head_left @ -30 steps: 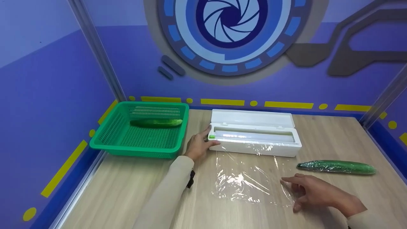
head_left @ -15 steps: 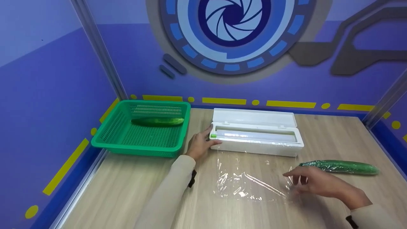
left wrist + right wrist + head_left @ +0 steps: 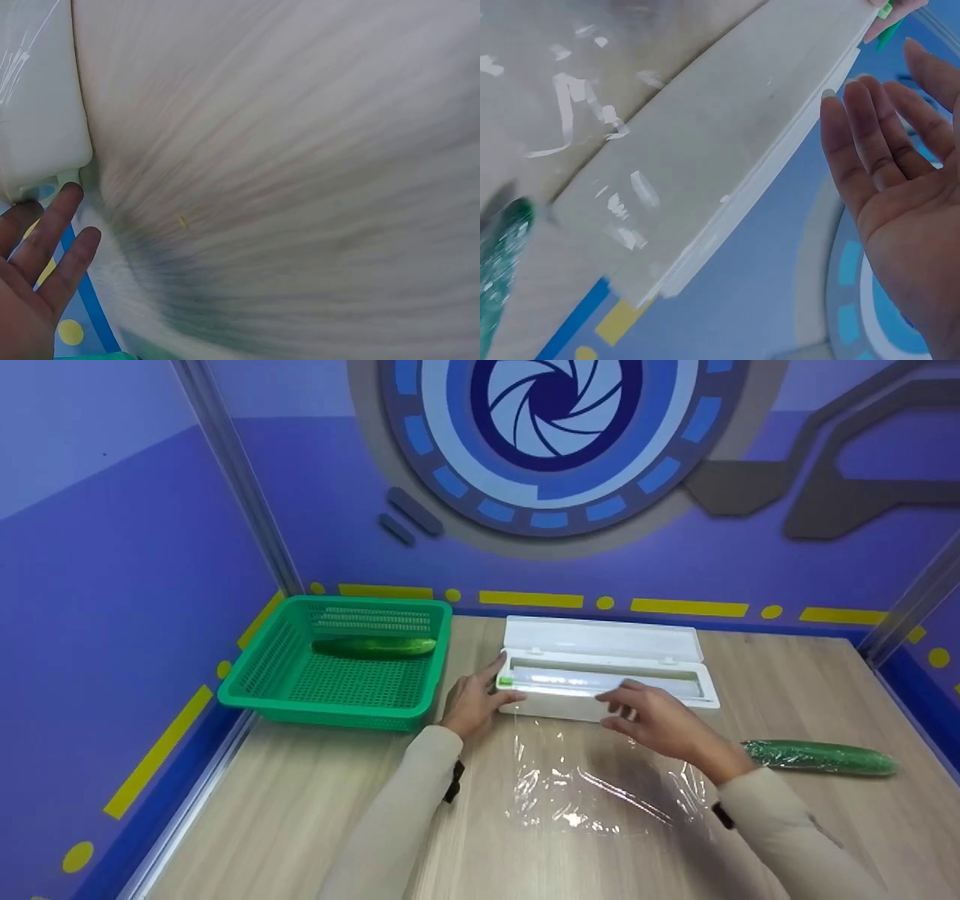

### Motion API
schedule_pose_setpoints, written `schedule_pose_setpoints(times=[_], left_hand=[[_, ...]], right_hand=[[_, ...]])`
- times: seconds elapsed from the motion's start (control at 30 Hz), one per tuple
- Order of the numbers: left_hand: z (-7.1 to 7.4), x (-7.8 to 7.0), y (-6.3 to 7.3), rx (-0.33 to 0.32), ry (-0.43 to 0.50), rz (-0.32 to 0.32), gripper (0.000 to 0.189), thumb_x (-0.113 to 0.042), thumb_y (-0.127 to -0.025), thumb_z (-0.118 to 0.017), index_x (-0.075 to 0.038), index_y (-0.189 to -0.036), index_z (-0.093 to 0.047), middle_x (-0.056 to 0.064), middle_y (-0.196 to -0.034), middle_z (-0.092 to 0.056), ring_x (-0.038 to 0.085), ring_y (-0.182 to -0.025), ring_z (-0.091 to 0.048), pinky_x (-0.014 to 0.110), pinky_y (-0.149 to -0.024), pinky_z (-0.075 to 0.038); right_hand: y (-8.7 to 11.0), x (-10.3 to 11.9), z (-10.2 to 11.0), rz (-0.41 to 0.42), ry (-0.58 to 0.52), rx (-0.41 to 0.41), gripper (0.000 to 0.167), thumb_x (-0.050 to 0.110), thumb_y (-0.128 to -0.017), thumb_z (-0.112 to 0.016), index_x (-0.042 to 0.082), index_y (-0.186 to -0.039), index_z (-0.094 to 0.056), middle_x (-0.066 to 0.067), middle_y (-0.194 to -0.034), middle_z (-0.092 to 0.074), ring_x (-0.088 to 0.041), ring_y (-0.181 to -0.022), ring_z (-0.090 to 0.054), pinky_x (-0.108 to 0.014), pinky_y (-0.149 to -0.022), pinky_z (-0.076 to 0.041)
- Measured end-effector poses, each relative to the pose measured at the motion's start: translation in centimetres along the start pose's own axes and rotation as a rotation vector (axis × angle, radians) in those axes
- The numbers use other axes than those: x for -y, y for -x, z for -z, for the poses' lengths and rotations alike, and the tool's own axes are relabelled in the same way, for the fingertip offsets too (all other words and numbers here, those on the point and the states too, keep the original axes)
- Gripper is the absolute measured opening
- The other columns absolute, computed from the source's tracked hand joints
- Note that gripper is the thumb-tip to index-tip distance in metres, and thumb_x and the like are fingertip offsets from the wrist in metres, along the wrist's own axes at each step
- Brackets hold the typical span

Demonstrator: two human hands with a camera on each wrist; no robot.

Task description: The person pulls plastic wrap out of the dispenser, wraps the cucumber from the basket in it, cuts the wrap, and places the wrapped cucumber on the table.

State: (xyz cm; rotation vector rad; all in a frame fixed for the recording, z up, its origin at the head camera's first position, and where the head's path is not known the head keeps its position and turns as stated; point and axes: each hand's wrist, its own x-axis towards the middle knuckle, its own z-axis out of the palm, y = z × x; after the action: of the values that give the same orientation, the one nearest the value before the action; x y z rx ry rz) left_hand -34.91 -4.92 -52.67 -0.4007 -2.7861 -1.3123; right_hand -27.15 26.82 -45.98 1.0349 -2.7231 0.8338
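A white cling film box [image 3: 555, 705] lies with its lid [image 3: 600, 637] raised and a roll [image 3: 551, 679] inside. My left hand [image 3: 471, 706] grips its left end, thumb on the front, near a green slider [image 3: 505, 681]; in the left wrist view, fingers [image 3: 56, 232] reach that end. A sheet of clear cling film [image 3: 574, 817] spreads from the box over the table. My right hand [image 3: 660, 724] hovers above the box's front edge, fingers loosely bent, holding nothing; the right wrist view shows its bare palm [image 3: 907, 217]. To its right lies a cucumber [image 3: 832, 757] wrapped in film.
Left of the box stands a green basket [image 3: 337, 711] with an unwrapped cucumber [image 3: 375, 647] in it. A patterned blue-purple wall [image 3: 300, 510] rises behind the wooden table [image 3: 300, 802], with another along the left side.
My right hand has let go of the film's right corner and moved left and away from me to above the box. The film now lies on the table. My left hand stays put.
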Motion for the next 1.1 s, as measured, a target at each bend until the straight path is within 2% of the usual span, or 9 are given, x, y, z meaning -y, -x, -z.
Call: schedule_pose_setpoints(times=[0.2,0.3,0.4,0.5,0.67,0.73,0.9,1.03,1.1], left_hand=[[0.1,0.2,-0.3,-0.017,0.002,-0.042,0.084,-0.042,-0.088,-0.084,-0.020,-0.161,-0.046,0.005,-0.159,-0.045,0.022,-0.143,-0.049,0.038,-0.114,-0.044],[0.1,0.1,-0.4,-0.015,-0.002,-0.041,0.084,-0.042,-0.089,-0.084,-0.020,-0.160,-0.047,0.005,-0.159,-0.046,0.022,-0.142,-0.051,0.038,-0.113,-0.045],[0.0,0.1,-0.2,-0.001,-0.012,-0.014,0.085,-0.043,-0.089,-0.084,-0.021,-0.161,-0.045,0.005,-0.159,-0.046,0.020,-0.140,-0.053,0.038,-0.113,-0.045],[-0.1,0.1,-0.1,0.004,-0.026,-0.003,0.085,-0.044,-0.090,-0.083,-0.020,-0.162,-0.044,0.007,-0.158,-0.049,0.016,-0.130,-0.058,0.037,-0.111,-0.046],[-0.1,0.1,0.0,-0.027,-0.036,-0.052,0.082,-0.042,-0.090,-0.082,-0.016,-0.160,-0.047,0.015,-0.141,-0.066,0.015,-0.111,-0.062,0.037,-0.105,-0.051],[0.0,0.1,-0.1,-0.037,-0.039,-0.065,0.082,-0.042,-0.090,-0.083,-0.015,-0.159,-0.049,0.015,-0.140,-0.067,0.015,-0.114,-0.063,0.037,-0.104,-0.052],[0.0,0.2,-0.1,-0.046,-0.042,-0.080,0.080,-0.040,-0.089,-0.084,-0.014,-0.158,-0.051,0.013,-0.152,-0.054,0.019,-0.127,-0.062,0.039,-0.106,-0.051],[-0.2,0.3,-0.1,-0.051,-0.021,-0.095,0.079,-0.038,-0.090,-0.084,-0.013,-0.157,-0.051,0.013,-0.153,-0.053,0.019,-0.127,-0.062,0.039,-0.106,-0.051],[-0.3,0.4,-0.2,-0.046,-0.008,-0.088,0.079,-0.038,-0.090,-0.084,-0.014,-0.158,-0.051,0.011,-0.155,-0.051,0.019,-0.132,-0.059,0.038,-0.108,-0.049]], right_hand=[[-4.3,0.4,-1.4,0.056,-0.003,-0.060,0.028,0.004,-0.097,-0.077,-0.005,-0.122,-0.072,-0.014,-0.101,-0.071,-0.028,-0.089,-0.071,-0.044,-0.076,-0.060],[-6.0,0.6,-2.3,0.029,-0.028,-0.091,0.024,0.004,-0.098,-0.076,-0.004,-0.120,-0.073,-0.011,-0.101,-0.071,-0.027,-0.090,-0.071,-0.046,-0.078,-0.060],[-7.5,0.8,-3.3,-0.007,-0.052,-0.099,0.021,0.005,-0.099,-0.075,-0.003,-0.119,-0.075,-0.010,-0.101,-0.071,-0.027,-0.092,-0.071,-0.046,-0.081,-0.059],[-8.8,0.9,-4.3,-0.021,-0.066,-0.104,0.018,0.003,-0.099,-0.074,-0.004,-0.116,-0.076,-0.010,-0.100,-0.072,-0.026,-0.091,-0.071,-0.045,-0.082,-0.059],[-10.7,0.6,-5.4,-0.029,-0.124,-0.119,0.016,0.000,-0.099,-0.073,-0.004,-0.113,-0.077,-0.011,-0.099,-0.072,-0.027,-0.091,-0.071,-0.044,-0.081,-0.059],[-11.3,0.4,-5.7,-0.039,-0.168,-0.112,0.016,0.000,-0.099,-0.073,-0.005,-0.114,-0.077,-0.012,-0.102,-0.073,-0.028,-0.093,-0.072,-0.044,-0.083,-0.060],[-12.7,0.2,-6.4,-0.114,-0.288,-0.076,0.017,0.004,-0.100,-0.073,-0.003,-0.115,-0.078,-0.014,-0.110,-0.076,-0.029,-0.099,-0.072,-0.042,-0.086,-0.059],[-13.2,-0.3,-7.0,-0.199,-0.376,-0.062,0.017,0.007,-0.101,-0.074,-0.001,-0.115,-0.080,-0.012,-0.115,-0.077,-0.024,-0.101,-0.071,-0.035,-0.086,-0.056],[-13.3,-0.5,-7.4,-0.233,-0.416,-0.059,0.017,0.007,-0.100,-0.075,0.000,-0.114,-0.080,-0.011,-0.115,-0.077,-0.020,-0.100,-0.069,-0.031,-0.085,-0.055]])
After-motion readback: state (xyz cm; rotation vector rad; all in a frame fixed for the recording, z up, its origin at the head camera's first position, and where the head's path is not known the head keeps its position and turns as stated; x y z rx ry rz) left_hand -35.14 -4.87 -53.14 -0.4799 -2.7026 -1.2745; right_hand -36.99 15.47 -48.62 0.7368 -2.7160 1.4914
